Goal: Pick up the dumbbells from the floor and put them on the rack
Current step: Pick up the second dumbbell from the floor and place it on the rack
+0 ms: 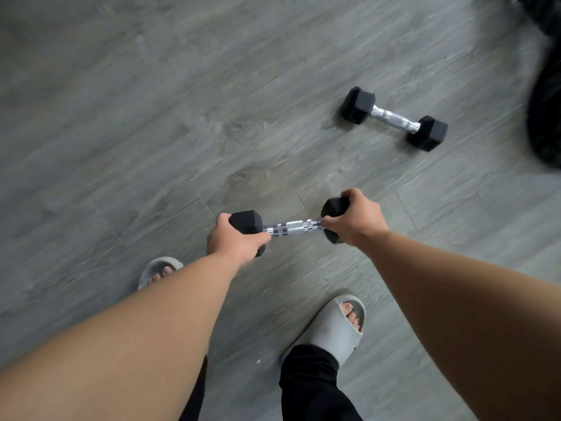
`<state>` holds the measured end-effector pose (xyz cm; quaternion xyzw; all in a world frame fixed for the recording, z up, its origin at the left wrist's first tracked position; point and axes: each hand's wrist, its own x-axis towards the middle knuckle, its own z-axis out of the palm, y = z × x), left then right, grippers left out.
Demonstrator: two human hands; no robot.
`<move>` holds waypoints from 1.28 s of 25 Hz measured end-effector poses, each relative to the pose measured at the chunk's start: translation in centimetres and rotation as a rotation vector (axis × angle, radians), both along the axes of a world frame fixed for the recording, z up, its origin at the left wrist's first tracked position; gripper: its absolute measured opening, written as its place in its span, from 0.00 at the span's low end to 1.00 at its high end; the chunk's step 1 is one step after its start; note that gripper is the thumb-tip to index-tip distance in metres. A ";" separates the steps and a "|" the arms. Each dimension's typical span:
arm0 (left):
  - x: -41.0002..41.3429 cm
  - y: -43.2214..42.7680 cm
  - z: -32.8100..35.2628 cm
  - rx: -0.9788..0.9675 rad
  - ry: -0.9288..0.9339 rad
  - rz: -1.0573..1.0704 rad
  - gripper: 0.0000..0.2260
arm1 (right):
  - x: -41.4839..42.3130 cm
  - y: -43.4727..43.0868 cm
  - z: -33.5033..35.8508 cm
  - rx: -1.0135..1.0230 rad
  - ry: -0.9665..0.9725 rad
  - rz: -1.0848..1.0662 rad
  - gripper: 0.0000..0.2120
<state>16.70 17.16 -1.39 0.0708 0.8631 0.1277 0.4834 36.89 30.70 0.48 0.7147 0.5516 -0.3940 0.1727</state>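
Both hands hold one dumbbell (pixel 290 227) with black hex heads and a chrome handle, level above the grey floor. My left hand (pixel 235 241) grips its left head. Around the right head closes my right hand (pixel 353 220). A second dumbbell (pixel 394 118) of the same kind lies on the floor farther ahead and to the right, untouched. No rack is in view.
Grey wood-look floor (pixel 151 117) fills the view. My feet in grey slides (pixel 337 326) stand below the held dumbbell. A blurred black object (pixel 546 101) sits at the right edge, near the second dumbbell.
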 end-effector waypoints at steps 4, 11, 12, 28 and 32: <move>-6.6 -0.8 9.3 -0.021 0.019 -0.017 0.29 | -5.7 -2.5 8.3 -0.009 0.052 -0.089 0.39; -21.4 3.3 32.0 0.048 0.067 -0.096 0.37 | -19.1 -1.1 30.1 0.026 0.166 -0.182 0.40; -23.0 3.9 35.0 0.057 0.083 -0.121 0.37 | -20.8 -0.8 33.2 0.037 0.180 -0.194 0.40; -50.0 6.6 77.4 0.206 0.615 -0.457 0.37 | -48.4 -1.0 68.1 -0.002 0.543 -0.347 0.36; -55.6 9.5 79.1 0.128 0.650 -0.479 0.38 | -54.2 0.4 68.1 -0.097 0.571 -0.418 0.33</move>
